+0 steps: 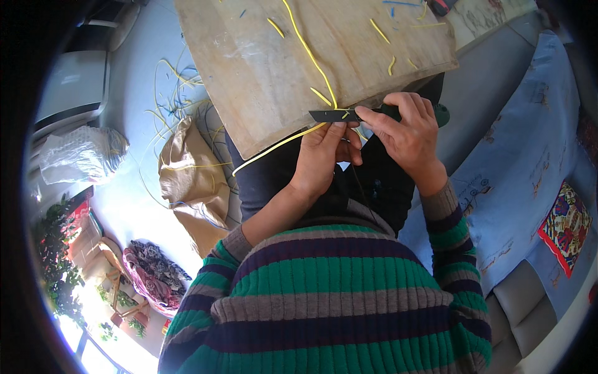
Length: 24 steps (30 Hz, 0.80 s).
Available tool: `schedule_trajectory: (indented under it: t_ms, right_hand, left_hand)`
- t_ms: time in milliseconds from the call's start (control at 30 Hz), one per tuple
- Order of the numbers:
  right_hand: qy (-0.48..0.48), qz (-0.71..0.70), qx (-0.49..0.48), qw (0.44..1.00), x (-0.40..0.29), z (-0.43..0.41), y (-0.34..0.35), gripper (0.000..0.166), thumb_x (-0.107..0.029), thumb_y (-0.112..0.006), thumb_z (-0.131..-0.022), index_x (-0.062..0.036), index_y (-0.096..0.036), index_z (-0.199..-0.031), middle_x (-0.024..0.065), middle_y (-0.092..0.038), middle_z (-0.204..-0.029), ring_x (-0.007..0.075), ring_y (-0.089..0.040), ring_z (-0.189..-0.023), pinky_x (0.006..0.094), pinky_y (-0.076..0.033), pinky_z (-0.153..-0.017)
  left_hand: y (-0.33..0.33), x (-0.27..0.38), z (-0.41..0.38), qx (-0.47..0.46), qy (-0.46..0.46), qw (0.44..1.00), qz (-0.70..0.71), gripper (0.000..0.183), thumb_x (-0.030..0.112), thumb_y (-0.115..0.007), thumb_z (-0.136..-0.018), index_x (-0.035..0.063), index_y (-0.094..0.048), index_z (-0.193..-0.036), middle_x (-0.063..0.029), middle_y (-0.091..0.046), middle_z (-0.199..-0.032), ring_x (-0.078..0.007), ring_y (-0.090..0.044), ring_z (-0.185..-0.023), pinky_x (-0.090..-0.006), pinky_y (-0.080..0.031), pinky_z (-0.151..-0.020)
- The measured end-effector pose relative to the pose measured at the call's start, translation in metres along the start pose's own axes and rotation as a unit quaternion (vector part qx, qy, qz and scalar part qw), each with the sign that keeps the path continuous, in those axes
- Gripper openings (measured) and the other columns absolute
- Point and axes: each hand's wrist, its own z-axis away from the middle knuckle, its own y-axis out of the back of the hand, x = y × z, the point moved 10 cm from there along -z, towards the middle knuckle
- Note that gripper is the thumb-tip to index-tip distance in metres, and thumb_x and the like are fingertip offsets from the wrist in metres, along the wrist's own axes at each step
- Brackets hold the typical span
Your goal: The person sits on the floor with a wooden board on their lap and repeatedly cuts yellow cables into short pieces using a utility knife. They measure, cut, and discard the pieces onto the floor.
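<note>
My right hand (406,131) grips a knife with a dark blade (322,115) and a dark green handle (441,115). The blade lies almost level across the near edge of a wooden board (261,84), pointing left. A small yellow scrap (345,115) shows on the blade. My left hand (322,154) pinches a yellow wire (275,148) just under the blade, thumb near the blade's lower edge. One length of yellow wire (308,49) runs up across the board from the blade. What the left fingertips press against is partly hidden.
Yellow insulation scraps (380,31) and a few blue bits (399,3) lie on the board. Left of it, a tangle of yellow and blue wires (173,89) spreads over the floor beside brown cloth or paper (191,163). A blue-covered sofa (504,154) stands to the right.
</note>
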Motion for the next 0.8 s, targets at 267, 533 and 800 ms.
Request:
schedule_trajectory:
  t_ms: [267, 533, 800]
  right_hand:
    - [-0.028, 0.002, -0.002, 1.0, -0.001, 0.001, -0.002, 0.027, -0.015, -0.065, -0.071, -0.0233, -0.068, -0.097, 0.002, -0.048, -0.083, 0.0214, -0.051, -0.079, 0.0346, -0.038, -0.066]
    - [-0.023, 0.029, 0.016, 0.999, -0.005, -0.003, 0.0, 0.029, -0.015, -0.065, -0.069, -0.0227, -0.068, -0.097, 0.0022, -0.049, -0.085, 0.0214, -0.051, -0.08, 0.0347, -0.038, -0.07]
    - [0.01, 0.049, 0.039, 0.998, -0.007, -0.017, 0.0, 0.026, -0.017, -0.066, -0.069, -0.0223, -0.069, -0.094, 0.0007, -0.049, -0.084, 0.0197, -0.051, -0.081, 0.0345, -0.038, -0.072]
  left_hand:
    - [0.0, -0.002, 0.0, -0.002, 0.006, 1.0, 0.005, 0.025, 0.024, -0.039, -0.098, 0.0033, -0.053, -0.096, -0.005, -0.055, -0.068, -0.015, -0.055, -0.053, -0.0254, -0.048, -0.053]
    - [0.001, -0.002, 0.0, -0.005, 0.003, 1.0, 0.003, 0.025, 0.022, -0.038, -0.098, 0.0021, -0.052, -0.095, -0.0055, -0.054, -0.065, -0.0146, -0.054, -0.052, -0.0246, -0.048, -0.052]
    - [-0.002, 0.0, 0.0, -0.023, -0.005, 1.0, 0.02, 0.024, 0.023, -0.037, -0.098, 0.0039, -0.051, -0.093, -0.0049, -0.053, -0.064, -0.0138, -0.053, -0.05, -0.0238, -0.046, -0.052]
